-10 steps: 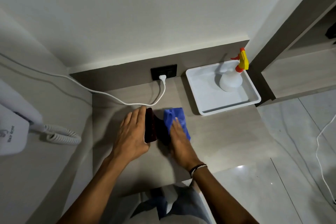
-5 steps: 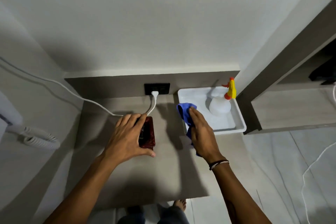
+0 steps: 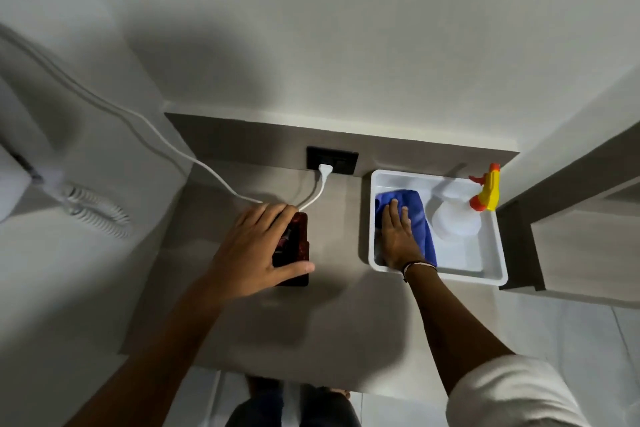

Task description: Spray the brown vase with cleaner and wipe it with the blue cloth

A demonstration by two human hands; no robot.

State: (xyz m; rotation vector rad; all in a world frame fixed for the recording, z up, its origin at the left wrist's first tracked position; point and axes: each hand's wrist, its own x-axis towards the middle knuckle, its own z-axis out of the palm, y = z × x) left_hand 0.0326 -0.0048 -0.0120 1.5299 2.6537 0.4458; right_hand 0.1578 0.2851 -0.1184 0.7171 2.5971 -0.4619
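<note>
The brown vase [image 3: 297,246] stands on the grey countertop [image 3: 346,315], seen from above as a dark reddish block. My left hand [image 3: 258,250] grips it from the left, thumb along its near side. The blue cloth [image 3: 420,218] lies in the left half of the white tray [image 3: 491,270]. On top of the cloth rests my right hand [image 3: 394,236], palm down with fingers spread. The white spray bottle [image 3: 457,218] with a yellow and orange trigger stands in the tray's right half, apart from both hands.
A black wall socket [image 3: 341,159] holds a white plug, whose cable [image 3: 194,159] runs left across the counter's back. A coiled cord and white wall unit [image 3: 93,211] hang at the left. A wooden shelf [image 3: 571,253] borders the tray on the right.
My right hand has carried the blue cloth from beside the vase rightward into the white tray and now lies flat on it. My left hand has stayed on the vase.
</note>
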